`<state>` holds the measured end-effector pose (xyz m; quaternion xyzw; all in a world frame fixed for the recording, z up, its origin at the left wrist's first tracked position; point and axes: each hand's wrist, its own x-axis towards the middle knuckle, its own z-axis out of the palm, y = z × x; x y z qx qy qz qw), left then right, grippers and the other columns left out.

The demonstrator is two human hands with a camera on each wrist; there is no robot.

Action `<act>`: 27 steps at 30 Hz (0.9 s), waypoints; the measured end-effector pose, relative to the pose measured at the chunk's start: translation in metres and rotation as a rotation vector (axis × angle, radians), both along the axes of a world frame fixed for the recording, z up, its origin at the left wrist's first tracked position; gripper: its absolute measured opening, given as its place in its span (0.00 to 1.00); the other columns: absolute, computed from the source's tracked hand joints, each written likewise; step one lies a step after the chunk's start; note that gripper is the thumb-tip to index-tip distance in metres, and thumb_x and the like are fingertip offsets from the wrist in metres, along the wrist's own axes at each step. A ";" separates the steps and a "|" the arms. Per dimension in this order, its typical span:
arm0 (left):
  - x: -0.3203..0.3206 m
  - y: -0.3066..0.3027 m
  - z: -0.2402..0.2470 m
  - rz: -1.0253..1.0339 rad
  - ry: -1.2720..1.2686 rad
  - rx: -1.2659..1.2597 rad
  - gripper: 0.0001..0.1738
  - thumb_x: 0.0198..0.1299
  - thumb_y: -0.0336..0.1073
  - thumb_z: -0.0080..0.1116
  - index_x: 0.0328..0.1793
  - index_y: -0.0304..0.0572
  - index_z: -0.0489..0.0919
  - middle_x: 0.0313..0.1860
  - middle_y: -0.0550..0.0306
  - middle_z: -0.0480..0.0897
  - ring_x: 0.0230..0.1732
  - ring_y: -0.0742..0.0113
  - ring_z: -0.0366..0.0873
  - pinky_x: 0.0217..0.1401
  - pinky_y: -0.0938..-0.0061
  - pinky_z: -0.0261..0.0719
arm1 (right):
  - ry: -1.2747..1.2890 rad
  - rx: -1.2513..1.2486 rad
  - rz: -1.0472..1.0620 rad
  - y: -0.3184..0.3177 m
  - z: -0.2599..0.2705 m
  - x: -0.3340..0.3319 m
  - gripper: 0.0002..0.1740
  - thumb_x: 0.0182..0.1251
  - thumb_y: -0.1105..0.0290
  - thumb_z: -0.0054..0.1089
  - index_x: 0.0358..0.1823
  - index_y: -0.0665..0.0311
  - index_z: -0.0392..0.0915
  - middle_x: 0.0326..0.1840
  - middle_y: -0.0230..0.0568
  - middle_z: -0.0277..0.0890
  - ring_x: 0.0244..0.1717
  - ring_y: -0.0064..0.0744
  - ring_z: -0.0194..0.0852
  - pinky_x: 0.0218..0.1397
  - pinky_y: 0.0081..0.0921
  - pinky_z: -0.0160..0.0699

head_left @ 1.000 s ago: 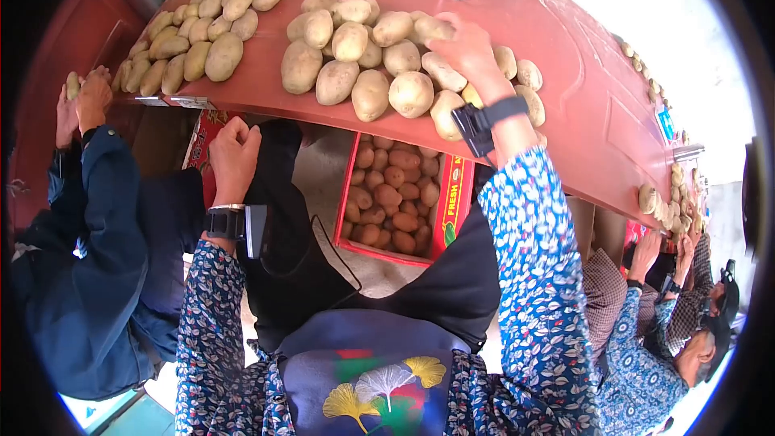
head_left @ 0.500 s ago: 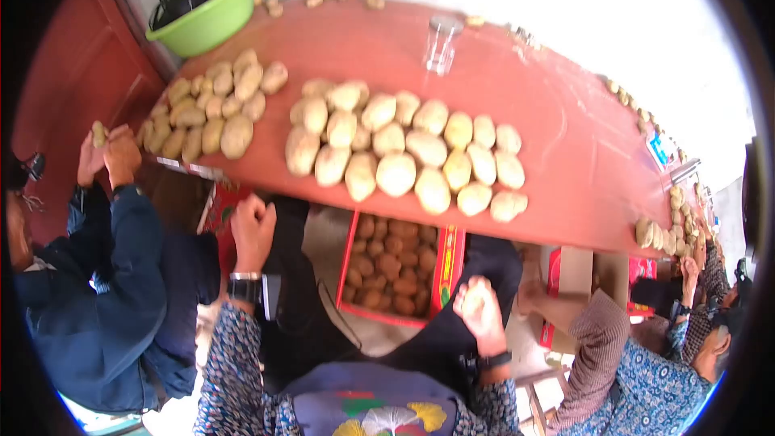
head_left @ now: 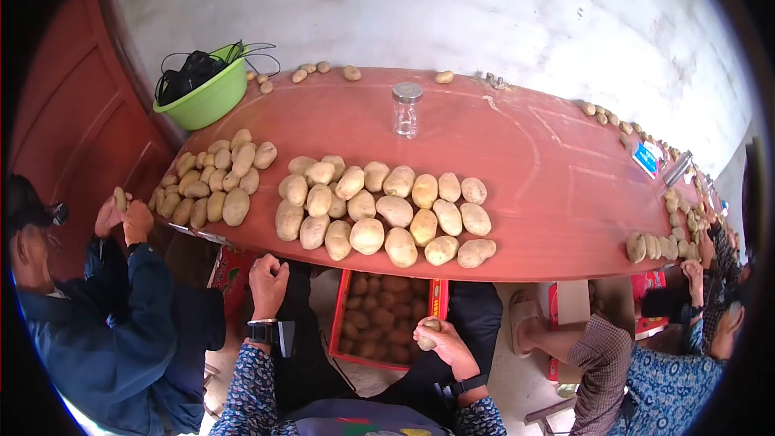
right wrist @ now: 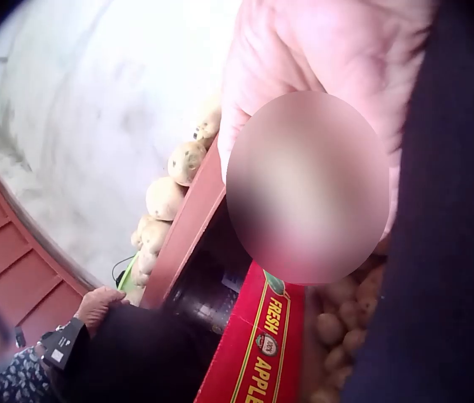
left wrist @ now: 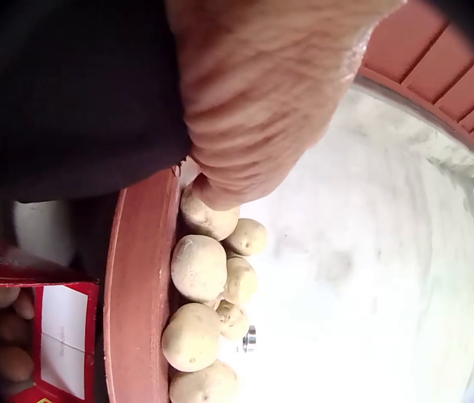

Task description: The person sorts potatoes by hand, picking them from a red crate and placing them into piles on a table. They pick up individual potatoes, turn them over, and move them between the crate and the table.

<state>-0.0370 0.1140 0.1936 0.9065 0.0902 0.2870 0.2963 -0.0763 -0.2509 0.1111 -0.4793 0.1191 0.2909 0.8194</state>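
My right hand (head_left: pixel 452 349) grips a potato (head_left: pixel 429 331) above my lap, beside the red cardboard box (head_left: pixel 438 299). In the right wrist view a blurred patch hides most of what that hand holds. Near the table's front edge, over my left knee, my left hand (head_left: pixel 268 287) hangs loosely curled with nothing visible in it. Rows of pale potatoes (head_left: pixel 367 236) lie on the red table (head_left: pixel 557 226) in front of me. Below the table edge, the box holds many browner potatoes (head_left: pixel 379 319).
A second potato group (head_left: pixel 214 182) lies at the left, before a green basin (head_left: pixel 206 105) with black cables. A lidded glass jar (head_left: pixel 406 113) stands behind the rows. One person (head_left: pixel 105 315) sits at the left, others (head_left: pixel 670 387) at the right.
My right hand has come back from above the potato rows to my lap and now holds a potato. The left hand stays near my knee. The head view has tilted up, showing the wall.
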 end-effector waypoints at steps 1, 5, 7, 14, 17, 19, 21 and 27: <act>0.001 -0.001 -0.002 0.006 0.013 -0.015 0.13 0.47 0.26 0.62 0.22 0.36 0.66 0.18 0.52 0.69 0.25 0.55 0.69 0.30 0.64 0.67 | 0.000 0.007 -0.004 -0.001 -0.001 0.001 0.10 0.55 0.73 0.67 0.35 0.62 0.75 0.31 0.34 0.76 0.33 0.27 0.77 0.37 0.22 0.77; 0.001 -0.004 -0.004 0.004 0.035 0.086 0.13 0.46 0.27 0.63 0.22 0.37 0.67 0.18 0.53 0.69 0.24 0.56 0.69 0.30 0.64 0.67 | 0.012 0.049 -0.056 -0.005 -0.001 -0.002 0.09 0.56 0.73 0.67 0.35 0.62 0.75 0.31 0.34 0.76 0.34 0.27 0.77 0.37 0.22 0.77; 0.005 -0.012 0.000 -0.006 0.007 0.052 0.13 0.46 0.27 0.63 0.21 0.37 0.68 0.18 0.53 0.69 0.24 0.56 0.69 0.29 0.64 0.67 | 0.001 0.069 -0.067 -0.004 0.000 0.001 0.09 0.57 0.73 0.66 0.36 0.61 0.75 0.31 0.35 0.76 0.33 0.28 0.77 0.35 0.23 0.78; 0.028 -0.043 0.031 -0.197 0.165 -0.202 0.10 0.48 0.28 0.62 0.28 0.35 0.69 0.22 0.52 0.74 0.30 0.56 0.75 0.34 0.69 0.71 | 0.152 0.322 -0.137 -0.018 0.004 0.003 0.10 0.64 0.60 0.58 0.39 0.58 0.74 0.31 0.39 0.76 0.28 0.33 0.75 0.31 0.29 0.76; 0.068 -0.075 0.068 -0.367 -0.008 -0.082 0.12 0.51 0.26 0.58 0.41 0.36 0.70 0.29 0.51 0.76 0.36 0.54 0.77 0.42 0.68 0.74 | 0.145 0.390 -0.171 -0.022 0.000 0.001 0.12 0.65 0.58 0.56 0.39 0.58 0.73 0.32 0.39 0.75 0.28 0.32 0.74 0.31 0.27 0.74; 0.105 -0.086 0.075 -0.435 -0.116 -0.004 0.20 0.52 0.28 0.58 0.52 0.39 0.69 0.38 0.48 0.78 0.44 0.48 0.77 0.47 0.63 0.75 | 0.130 0.427 -0.182 -0.022 0.001 0.001 0.12 0.65 0.58 0.55 0.39 0.58 0.73 0.32 0.39 0.75 0.29 0.32 0.73 0.32 0.28 0.74; 0.144 -0.088 0.069 -0.390 -0.067 0.168 0.24 0.52 0.32 0.58 0.56 0.40 0.67 0.41 0.46 0.78 0.47 0.46 0.76 0.50 0.60 0.74 | 0.105 0.378 -0.182 -0.021 0.009 0.001 0.12 0.65 0.58 0.54 0.40 0.58 0.71 0.33 0.39 0.74 0.30 0.32 0.72 0.34 0.27 0.73; 0.172 -0.109 0.080 -0.211 0.511 0.500 0.31 0.56 0.45 0.54 0.64 0.40 0.62 0.47 0.37 0.78 0.51 0.40 0.74 0.57 0.56 0.70 | 0.114 0.451 -0.179 -0.019 0.010 0.002 0.10 0.66 0.61 0.55 0.39 0.59 0.71 0.32 0.39 0.74 0.31 0.34 0.73 0.33 0.29 0.74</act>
